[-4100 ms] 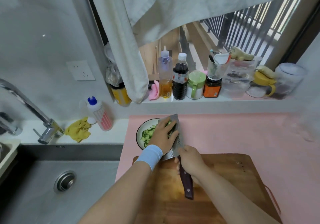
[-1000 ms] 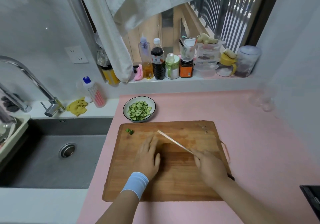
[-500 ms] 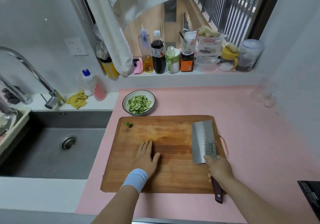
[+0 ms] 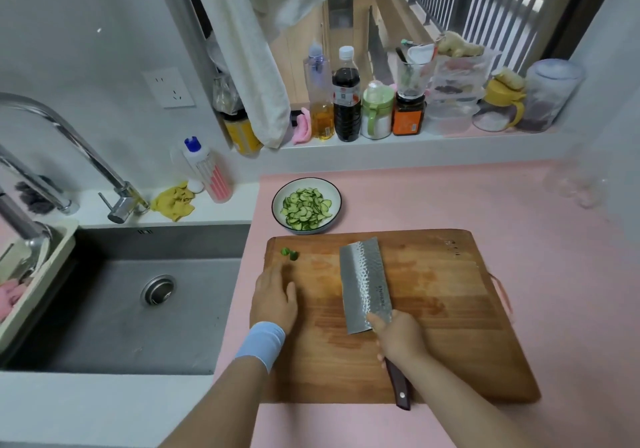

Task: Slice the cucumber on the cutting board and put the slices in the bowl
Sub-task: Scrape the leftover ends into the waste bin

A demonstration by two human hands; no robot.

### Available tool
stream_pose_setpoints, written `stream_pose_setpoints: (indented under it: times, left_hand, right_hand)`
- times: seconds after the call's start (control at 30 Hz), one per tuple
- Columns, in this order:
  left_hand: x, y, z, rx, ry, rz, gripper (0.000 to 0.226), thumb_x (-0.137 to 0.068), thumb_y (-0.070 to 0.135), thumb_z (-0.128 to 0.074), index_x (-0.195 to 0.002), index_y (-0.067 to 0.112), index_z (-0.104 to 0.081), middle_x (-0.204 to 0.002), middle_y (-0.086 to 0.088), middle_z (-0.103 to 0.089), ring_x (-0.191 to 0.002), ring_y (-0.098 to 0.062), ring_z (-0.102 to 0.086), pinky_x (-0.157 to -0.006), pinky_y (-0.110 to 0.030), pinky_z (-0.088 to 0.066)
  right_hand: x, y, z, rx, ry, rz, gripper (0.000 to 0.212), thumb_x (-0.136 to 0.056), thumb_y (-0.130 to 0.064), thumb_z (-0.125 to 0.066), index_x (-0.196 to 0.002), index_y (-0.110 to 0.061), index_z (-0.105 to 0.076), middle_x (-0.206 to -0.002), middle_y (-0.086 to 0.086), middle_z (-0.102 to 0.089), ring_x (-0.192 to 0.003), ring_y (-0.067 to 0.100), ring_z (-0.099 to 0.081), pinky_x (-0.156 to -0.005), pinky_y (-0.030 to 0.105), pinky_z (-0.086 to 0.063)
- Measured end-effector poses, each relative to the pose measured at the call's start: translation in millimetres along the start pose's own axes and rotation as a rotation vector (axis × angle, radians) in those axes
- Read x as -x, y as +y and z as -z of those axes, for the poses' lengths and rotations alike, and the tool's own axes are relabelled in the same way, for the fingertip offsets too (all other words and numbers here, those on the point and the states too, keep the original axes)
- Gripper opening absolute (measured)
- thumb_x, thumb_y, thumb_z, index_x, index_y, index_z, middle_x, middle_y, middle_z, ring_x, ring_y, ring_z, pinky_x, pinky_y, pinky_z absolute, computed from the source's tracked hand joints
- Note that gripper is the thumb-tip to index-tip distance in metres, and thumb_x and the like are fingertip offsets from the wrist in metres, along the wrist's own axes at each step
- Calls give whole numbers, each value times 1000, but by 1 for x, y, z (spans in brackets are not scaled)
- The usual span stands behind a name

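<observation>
slices bowled, cleaver flat on the board
the sliced cucumber (image 4: 306,207) fills the bowl (image 4: 275,205) just beyond the cutting board (image 4: 433,309); only a green stub (image 4: 290,253) lies by the board's far left corner. the right grip (image 4: 398,340) is clenched round the cleaver (image 4: 365,288) handle, blade flat on the wood; the left grip (image 4: 275,297) rests released on the board. likely the last step: settle the blade fully, clear of the left grip, before letting go

Cutting board (image 4: 440,312): warm brown, wood grain. Cleaver (image 4: 364,285): silver blade, hammered dimple pattern; dark red-brown handle. Bowl (image 4: 278,199): white, dark rim. Cucumber slices (image 4: 306,209): pale green, darker green edges. Countertop (image 4: 450,198): pink. Wristband (image 4: 261,342): light blue. Cloth (image 4: 173,201): yellow.
</observation>
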State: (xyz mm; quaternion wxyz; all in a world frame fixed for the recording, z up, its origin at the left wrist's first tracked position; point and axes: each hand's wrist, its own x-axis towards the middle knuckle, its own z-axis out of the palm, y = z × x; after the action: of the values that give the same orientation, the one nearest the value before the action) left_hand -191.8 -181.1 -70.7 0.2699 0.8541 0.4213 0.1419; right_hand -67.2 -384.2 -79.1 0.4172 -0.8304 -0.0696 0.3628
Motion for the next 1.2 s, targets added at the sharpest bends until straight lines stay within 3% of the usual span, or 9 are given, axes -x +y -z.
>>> stream_pose_setpoints:
  times: [0.17, 0.43, 0.6, 0.7, 0.87, 0.93, 1.0, 1.1, 1.2]
  left_hand:
    - [-59, -26, 3, -74, -203, -72, 63, -97, 31, -47, -154, 21, -22, -163, 6, -10, -148, -17, -14, -121, -32, -14]
    - [-68, -12, -17, 114, -215, -59, 48, -99, 36, -50, -140, 13, -48, -149, -1, -40, -138, -20, -31, -117, -33, -23]
    - [-63, -1, -21, 119, -141, -97, 18, -86, 23, -70, -103, 20, -68, -105, 4, -53, -105, -20, -53, -101, -33, -42]
    - [-68, 4, -26, 64, -139, -102, 24, -81, 7, -64, -85, 30, -67, -94, 11, -61, -92, -17, -61, -95, -32, -47]
    - [-22, 34, -31, 148, -180, -72, 4, -90, 13, -63, -90, 16, -60, -90, 3, -59, -83, -17, -53, -75, -22, -37]
    - [0, 31, -39, 156, -148, -116, 19, -86, 13, -65, -77, 21, -50, -78, 4, -53, -73, -17, -48, -63, -19, -31]
    - [18, 24, -42, 162, -131, -204, 28, -77, 8, -67, -73, 28, -47, -76, 15, -48, -75, -11, -44, -66, -14, -31]
    - [37, 12, -41, 180, -89, -317, 16, -68, 13, -59, -79, 25, -60, -84, 18, -53, -85, -7, -46, -77, -24, -41]
    - [45, 2, -30, 134, -11, -262, 31, -74, 21, -54, -103, 20, -66, -104, 12, -58, -99, -13, -48, -92, -30, -42]
  right_hand:
    - [7, -19, -45, -3, -59, -9, 22, -97, -29, -64, -92, -8, -63, -57, 8, -57, -37, 22, -53, -38, 30, -44]
    - [24, -23, -33, -51, 7, -7, 29, -97, -31, -63, -89, -3, -67, -54, 3, -55, -36, 19, -46, -39, 26, -37]
    - [31, -5, 30, -162, 148, -26, 32, -98, -33, -62, -87, -3, -65, -55, 6, -54, -41, 22, -48, -41, 29, -40]
    - [31, 11, 68, -192, 242, -48, 32, -98, -33, -63, -82, -5, -63, -53, 6, -54, -40, 22, -49, -41, 29, -41]
    - [33, 36, 103, -195, 286, -86, 37, -96, -35, -64, -76, -4, -59, -54, 8, -57, -42, 23, -51, -43, 31, -45]
    - [34, 41, 105, -186, 257, -96, 39, -96, -35, -65, -78, -1, -60, -56, 10, -60, -43, 25, -53, -44, 32, -47]
    - [33, 42, 104, -171, 218, -114, 40, -95, -35, -66, -78, 1, -59, -56, 13, -62, -43, 27, -55, -43, 33, -48]
    - [30, 39, 100, -130, 143, -151, 42, -95, -35, -68, -80, 3, -58, -55, 17, -63, -44, 31, -59, -44, 33, -49]
    - [33, 31, 90, -80, 70, -178, 41, -95, -32, -68, -80, 5, -58, -56, 19, -63, -42, 31, -60, -43, 29, -46]
